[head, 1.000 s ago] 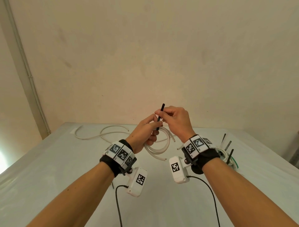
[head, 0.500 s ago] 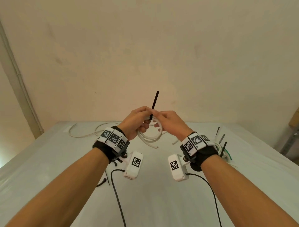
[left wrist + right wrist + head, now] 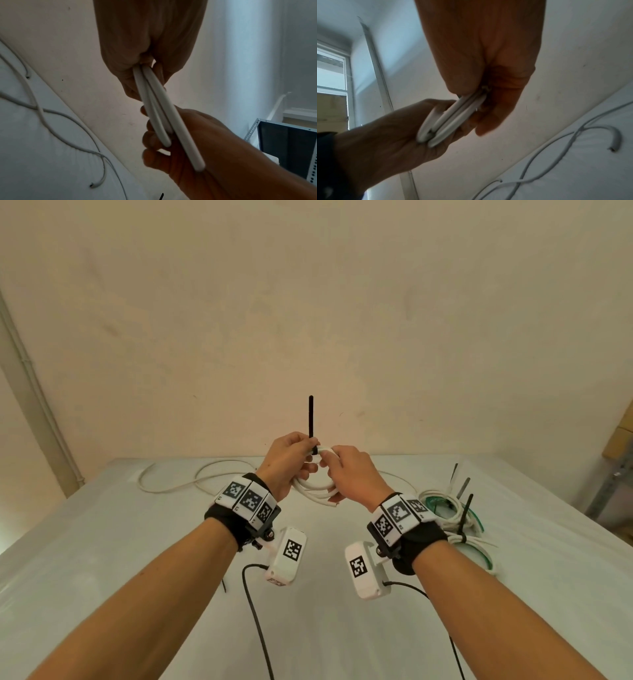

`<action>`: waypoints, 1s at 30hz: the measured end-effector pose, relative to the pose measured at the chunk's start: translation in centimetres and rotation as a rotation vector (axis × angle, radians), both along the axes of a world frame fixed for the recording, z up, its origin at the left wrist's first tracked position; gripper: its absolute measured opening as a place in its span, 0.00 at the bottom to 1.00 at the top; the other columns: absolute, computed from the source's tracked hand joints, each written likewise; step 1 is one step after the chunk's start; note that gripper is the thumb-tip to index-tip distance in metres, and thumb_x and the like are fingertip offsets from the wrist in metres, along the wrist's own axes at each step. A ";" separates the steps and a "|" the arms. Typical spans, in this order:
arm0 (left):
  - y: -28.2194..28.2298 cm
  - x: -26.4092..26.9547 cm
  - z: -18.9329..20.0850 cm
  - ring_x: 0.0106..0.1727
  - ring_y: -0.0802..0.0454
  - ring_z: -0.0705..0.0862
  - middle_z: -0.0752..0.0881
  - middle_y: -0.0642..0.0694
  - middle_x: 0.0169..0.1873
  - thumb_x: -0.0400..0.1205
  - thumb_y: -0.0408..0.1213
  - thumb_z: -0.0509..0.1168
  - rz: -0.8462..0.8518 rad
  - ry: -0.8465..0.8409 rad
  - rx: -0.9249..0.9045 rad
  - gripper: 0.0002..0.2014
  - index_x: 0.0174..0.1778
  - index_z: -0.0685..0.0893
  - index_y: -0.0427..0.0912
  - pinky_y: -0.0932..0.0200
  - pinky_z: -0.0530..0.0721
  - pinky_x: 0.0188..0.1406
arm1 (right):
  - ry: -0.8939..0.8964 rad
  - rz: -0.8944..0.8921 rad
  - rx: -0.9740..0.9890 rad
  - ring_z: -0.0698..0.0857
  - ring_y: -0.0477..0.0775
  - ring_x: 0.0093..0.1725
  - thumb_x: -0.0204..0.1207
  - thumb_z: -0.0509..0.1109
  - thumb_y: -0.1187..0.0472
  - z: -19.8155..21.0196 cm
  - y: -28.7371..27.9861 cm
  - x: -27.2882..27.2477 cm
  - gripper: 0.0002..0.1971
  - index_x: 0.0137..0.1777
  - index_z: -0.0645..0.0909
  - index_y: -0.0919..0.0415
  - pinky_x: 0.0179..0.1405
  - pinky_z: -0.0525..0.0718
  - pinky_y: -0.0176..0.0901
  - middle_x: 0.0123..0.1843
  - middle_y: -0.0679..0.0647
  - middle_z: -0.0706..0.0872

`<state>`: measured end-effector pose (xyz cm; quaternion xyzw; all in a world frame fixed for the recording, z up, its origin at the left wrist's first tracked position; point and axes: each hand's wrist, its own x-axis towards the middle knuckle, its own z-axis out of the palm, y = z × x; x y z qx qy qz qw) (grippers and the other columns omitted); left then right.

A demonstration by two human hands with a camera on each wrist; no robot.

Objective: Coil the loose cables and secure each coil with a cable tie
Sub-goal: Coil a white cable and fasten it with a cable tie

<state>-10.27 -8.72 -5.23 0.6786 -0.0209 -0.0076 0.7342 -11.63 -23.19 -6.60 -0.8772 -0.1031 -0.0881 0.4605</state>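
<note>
Coil [image 3: 317, 491] between both grips, black tie [image 3: 311, 419] upright above.

No readable text, brand, number or sign appears in any view. Your wristbands [image 3: 249, 498] and wrist cameras [image 3: 287, 556] carry only black-and-white square marker patterns, without legible characters.

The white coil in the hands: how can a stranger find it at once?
Above the grey table, both hands meet in mid-air. Between them is the white coil, gripped by the left hand and right hand. Only this coil is off the table, one black cable tie pointing up.
</note>
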 end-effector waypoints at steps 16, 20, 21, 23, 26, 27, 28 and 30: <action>-2.1 -1.1 0.0 0.26 0.53 0.82 0.86 0.43 0.37 0.85 0.33 0.70 -0.074 -0.102 0.176 0.04 0.46 0.83 0.37 0.65 0.69 0.19 | -0.327 -0.152 0.194 0.90 0.50 0.45 0.79 0.78 0.55 1.5 -1.9 1.6 0.06 0.46 0.95 0.55 0.55 0.87 0.52 0.42 0.47 0.92; -1.8 -1.2 0.2 0.27 0.55 0.81 0.86 0.42 0.40 0.85 0.34 0.71 -0.117 -0.015 0.171 0.05 0.51 0.86 0.36 0.67 0.69 0.20 | -0.214 -0.168 0.282 0.92 0.49 0.46 0.79 0.79 0.54 0.6 -1.7 1.6 0.06 0.46 0.96 0.54 0.57 0.90 0.55 0.41 0.48 0.94; -1.5 -1.2 0.2 0.28 0.56 0.80 0.86 0.41 0.41 0.85 0.34 0.71 -0.125 -0.006 0.164 0.07 0.54 0.87 0.33 0.67 0.68 0.19 | -0.177 -0.135 0.312 0.93 0.49 0.46 0.79 0.79 0.54 0.6 -1.9 1.5 0.07 0.46 0.96 0.55 0.57 0.91 0.56 0.41 0.49 0.95; -1.2 -0.9 0.4 0.27 0.57 0.77 0.86 0.40 0.39 0.86 0.34 0.70 -0.128 0.007 0.104 0.13 0.60 0.87 0.26 0.68 0.67 0.18 | -0.071 -0.025 0.358 0.94 0.53 0.48 0.80 0.78 0.52 1.2 -2.5 1.2 0.09 0.48 0.94 0.58 0.57 0.92 0.58 0.43 0.53 0.95; -0.7 -0.2 0.7 0.25 0.56 0.72 0.84 0.42 0.33 0.87 0.35 0.69 -0.103 0.034 -0.027 0.17 0.65 0.85 0.25 0.69 0.65 0.18 | 0.115 0.155 0.344 0.95 0.57 0.49 0.82 0.77 0.56 1.9 -3.6 0.1 0.11 0.58 0.92 0.62 0.50 0.93 0.51 0.50 0.59 0.95; -0.6 0.0 0.7 0.23 0.57 0.71 0.84 0.42 0.32 0.87 0.36 0.69 -0.104 0.051 -0.066 0.17 0.66 0.84 0.26 0.69 0.67 0.18 | 0.129 0.172 0.315 0.95 0.57 0.48 0.82 0.77 0.60 1.9 -3.8 -0.2 0.10 0.59 0.91 0.63 0.47 0.93 0.49 0.51 0.61 0.94; -0.7 0.0 0.7 0.23 0.57 0.73 0.85 0.41 0.32 0.87 0.36 0.69 -0.116 0.071 -0.107 0.17 0.66 0.84 0.26 0.69 0.70 0.18 | 0.118 0.156 0.273 0.95 0.57 0.47 0.82 0.77 0.63 1.8 -4.1 -0.4 0.09 0.59 0.91 0.63 0.45 0.92 0.47 0.50 0.63 0.94; -1.3 -0.2 0.4 0.30 0.53 0.84 0.90 0.37 0.40 0.88 0.37 0.69 -0.167 0.097 -0.161 0.17 0.66 0.85 0.25 0.66 0.82 0.28 | 0.075 0.080 0.194 0.95 0.55 0.45 0.82 0.75 0.64 1.5 -5.0 -0.6 0.08 0.57 0.92 0.62 0.43 0.92 0.48 0.47 0.62 0.94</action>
